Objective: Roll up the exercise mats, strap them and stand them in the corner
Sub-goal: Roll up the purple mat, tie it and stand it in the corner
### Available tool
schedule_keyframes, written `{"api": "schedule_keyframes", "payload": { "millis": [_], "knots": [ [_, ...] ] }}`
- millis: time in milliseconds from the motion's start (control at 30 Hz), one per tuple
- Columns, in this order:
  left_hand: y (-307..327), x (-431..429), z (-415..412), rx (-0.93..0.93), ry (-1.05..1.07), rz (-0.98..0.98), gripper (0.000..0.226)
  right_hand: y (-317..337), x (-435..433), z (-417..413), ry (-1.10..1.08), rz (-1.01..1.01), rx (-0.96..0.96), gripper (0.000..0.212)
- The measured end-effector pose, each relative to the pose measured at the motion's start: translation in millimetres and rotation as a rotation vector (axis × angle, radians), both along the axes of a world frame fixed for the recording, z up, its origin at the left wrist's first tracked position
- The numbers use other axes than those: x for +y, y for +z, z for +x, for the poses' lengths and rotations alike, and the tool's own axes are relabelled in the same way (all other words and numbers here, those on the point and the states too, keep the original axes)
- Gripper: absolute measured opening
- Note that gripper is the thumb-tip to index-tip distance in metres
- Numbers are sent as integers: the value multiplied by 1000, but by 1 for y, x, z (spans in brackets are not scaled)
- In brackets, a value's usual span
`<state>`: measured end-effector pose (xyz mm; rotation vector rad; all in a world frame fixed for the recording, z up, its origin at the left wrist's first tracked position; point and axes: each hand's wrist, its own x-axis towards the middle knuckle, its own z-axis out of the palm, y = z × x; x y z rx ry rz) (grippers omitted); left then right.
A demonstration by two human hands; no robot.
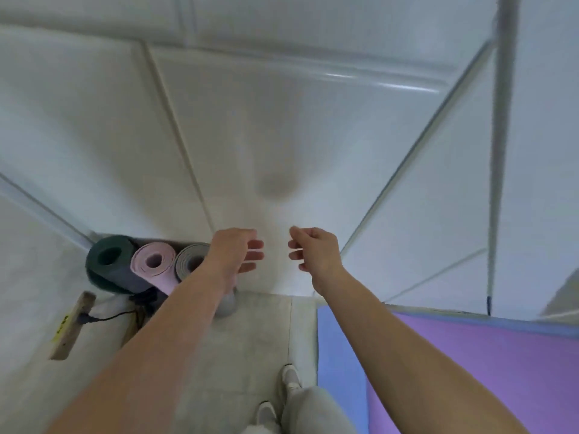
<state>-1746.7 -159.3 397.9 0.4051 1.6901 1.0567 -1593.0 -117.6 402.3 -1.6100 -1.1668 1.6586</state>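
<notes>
Left hand: my left hand (234, 251) hangs in the air in front of the white wall, fingers loosely curled and spread, holding nothing
Right hand: my right hand (314, 249) is level with it and near it, fingers half curled, also with nothing in it; a bare gap of wall shows between the two
Rolled mats: three stand upright on end in the corner, touching side by side: the dark green mat (110, 262) furthest left, the pink mat (155, 263) in the middle, the grey mat (191, 261) on the right, partly hidden behind my left forearm
Straps: I cannot tell whether any of the three is strapped; the blur and my arm hide that
Flat mat: the purple mat (488, 364) lies unrolled on the floor to my lower right, its far edge along the wall panels, with a blue strip showing along its left side
Key relation: the flat mat lies to the right of and below both hands, so my right hand is the nearer one; which edge is its short one I cannot tell, as it runs out of view
Judged step: the standing three look done, and I take the purple one as next to roll
Floor: my feet (291, 379) stand on pale tiles just left of the flat mat
</notes>
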Motion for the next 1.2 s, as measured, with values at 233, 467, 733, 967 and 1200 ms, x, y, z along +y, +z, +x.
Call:
{"api": "schedule_keyframes", "payload": {
  "millis": [233,467,733,967,1200],
  "knots": [
    [59,30,152,-38,-327,44,15,54,-36,165,-368,65,20,20],
    [109,12,341,11,-650,166,16,82,-89,332,-680,135,48,20],
    [112,-46,620,24,-909,223,16,73,-170,574,-920,185,124,19],
    [91,-124,896,55,-1168,173,8,42,-293,825,-1176,144,106,15],
    [66,-170,1089,48,-1407,131,11,21,-362,994,-1396,60,55,18]
  ]
}}
